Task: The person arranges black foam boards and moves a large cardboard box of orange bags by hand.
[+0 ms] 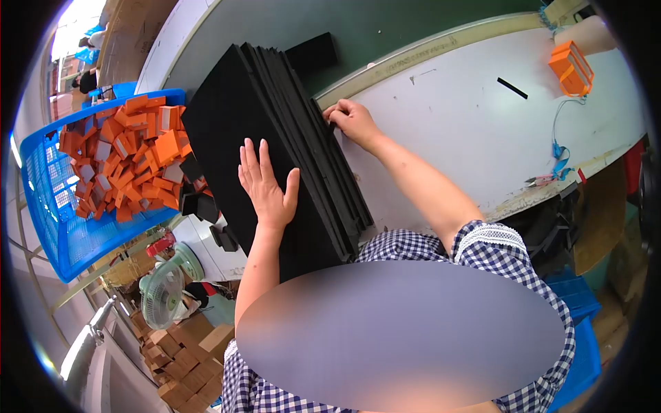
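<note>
A thick stack of black foam-like sheets (231,103) lies at a slant across the bench, its layers fanned along the right side. My left hand (265,186) rests flat on the top sheet with fingers stretched out and thumb apart. At the stack's right edge, my right hand (352,120) is closed, thumb and fingertips pinched together against the black layers. Whatever is between those fingertips is too dark and small to make out. Behind the stack lies a smaller black block (311,54).
A blue plastic basket (76,241) full of orange-and-grey small blocks (131,155) stands left. On the white tabletop (441,124) lie a thin black strip (512,88) and an orange banded bundle (571,69), beside another person's arm (589,34). A green fan (165,292) stands lower left.
</note>
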{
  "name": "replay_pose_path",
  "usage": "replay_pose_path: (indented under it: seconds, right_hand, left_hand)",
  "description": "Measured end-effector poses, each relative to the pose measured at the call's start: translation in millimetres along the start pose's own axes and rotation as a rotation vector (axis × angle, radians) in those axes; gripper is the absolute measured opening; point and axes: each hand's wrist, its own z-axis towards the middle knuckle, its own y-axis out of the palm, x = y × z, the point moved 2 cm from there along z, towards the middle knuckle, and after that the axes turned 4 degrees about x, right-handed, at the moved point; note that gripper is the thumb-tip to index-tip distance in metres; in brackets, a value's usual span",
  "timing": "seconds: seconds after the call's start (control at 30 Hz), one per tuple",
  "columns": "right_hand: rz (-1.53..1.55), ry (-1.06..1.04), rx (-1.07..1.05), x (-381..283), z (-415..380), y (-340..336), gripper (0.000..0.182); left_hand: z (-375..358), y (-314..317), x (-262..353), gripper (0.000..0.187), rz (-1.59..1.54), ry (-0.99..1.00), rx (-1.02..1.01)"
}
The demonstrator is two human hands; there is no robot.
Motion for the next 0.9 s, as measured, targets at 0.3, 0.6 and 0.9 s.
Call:
replay_pose_path:
  seconds: [0.3,0.6,0.9]
  right_hand:
    - [-0.538,0.083,-0.196,-24.6,-85.9,-43.1,0.049]
    - [-0.966,-0.049,-0.51,-6.3,-93.0,-29.3,0.038]
    - [-1.051,-0.227,-0.13,-78.0,-51.9,-109.2,0.026]
  left_hand:
    - [-74.0,-30.9,17.0,0.083,-0.04,-0.052,-0.208]
    - [-93.1,-22.6,14.7,0.082,0.001,-0.042,-0.123]
    - [-73.6,-12.9,14.1,0.078,0.014,-0.065,-0.073]
